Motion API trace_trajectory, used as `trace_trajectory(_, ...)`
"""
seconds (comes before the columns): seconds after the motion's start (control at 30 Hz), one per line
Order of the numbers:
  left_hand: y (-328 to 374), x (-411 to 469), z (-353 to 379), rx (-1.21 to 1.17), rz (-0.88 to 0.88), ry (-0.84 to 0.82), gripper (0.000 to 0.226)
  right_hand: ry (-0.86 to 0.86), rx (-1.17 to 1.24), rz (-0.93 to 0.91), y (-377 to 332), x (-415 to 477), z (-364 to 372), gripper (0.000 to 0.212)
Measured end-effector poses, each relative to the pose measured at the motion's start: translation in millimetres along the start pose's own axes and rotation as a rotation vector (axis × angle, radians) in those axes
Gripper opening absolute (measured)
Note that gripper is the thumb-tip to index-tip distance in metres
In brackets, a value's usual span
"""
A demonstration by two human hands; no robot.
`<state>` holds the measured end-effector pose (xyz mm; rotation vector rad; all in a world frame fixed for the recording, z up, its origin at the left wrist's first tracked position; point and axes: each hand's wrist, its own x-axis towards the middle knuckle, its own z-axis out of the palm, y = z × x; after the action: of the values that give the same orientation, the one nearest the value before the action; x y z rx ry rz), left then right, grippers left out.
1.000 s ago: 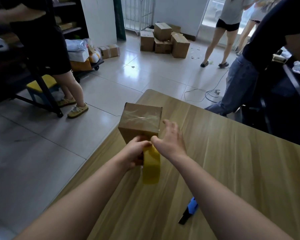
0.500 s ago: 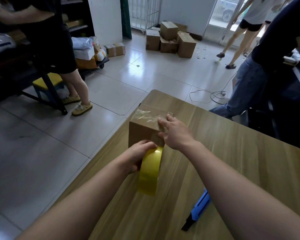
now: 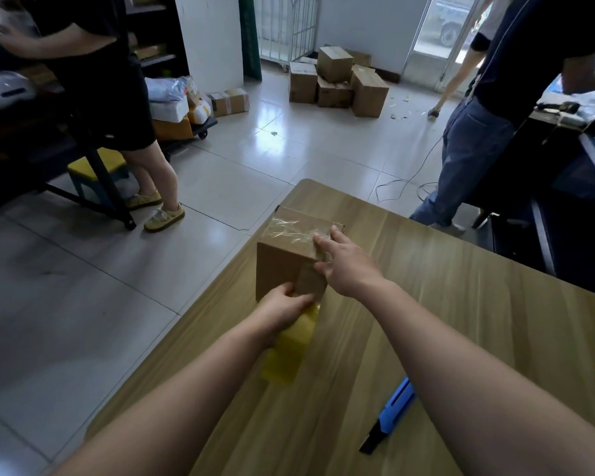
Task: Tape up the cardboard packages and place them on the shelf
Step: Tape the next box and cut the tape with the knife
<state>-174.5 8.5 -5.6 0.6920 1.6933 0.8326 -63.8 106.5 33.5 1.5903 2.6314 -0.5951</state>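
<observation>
A small cardboard box (image 3: 282, 266) stands near the left edge of the wooden table (image 3: 461, 321), with clear tape across its top. My right hand (image 3: 346, 264) lies on the box's near right top corner, fingers straight, pressing the tape down. My left hand (image 3: 284, 309) grips a yellowish roll of tape (image 3: 291, 348) at the foot of the box's near face. A strip of tape runs up that face from the roll.
A blue box cutter (image 3: 390, 415) lies on the table under my right forearm. Two people stand close by, one at left (image 3: 110, 97), one at right (image 3: 488, 115). Stacked cartons (image 3: 337, 80) sit on the floor beyond, and a loaded trolley (image 3: 182, 108) stands at left.
The left hand has drawn the tape roll down the box's near face. The right hand moved from the near face up onto the box's top corner.
</observation>
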Motion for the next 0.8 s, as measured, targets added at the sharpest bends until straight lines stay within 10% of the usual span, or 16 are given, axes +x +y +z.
trace_trajectory(0.33,4.4,0.5,4.6,0.017,0.038,0.022,0.068,0.016,0.288,-0.071,23.5,-18.9,6.7,0.071)
trace_trajectory(0.53,9.0,0.5,4.3,0.006,0.027,0.006,0.065,0.218,0.2,0.053,56.5,-41.9,18.9,0.039)
trace_trajectory(0.8,10.0,-1.2,8.3,-0.044,-0.005,0.006,0.056,-0.408,-0.209,0.184,103.8,-81.7,60.9,0.033)
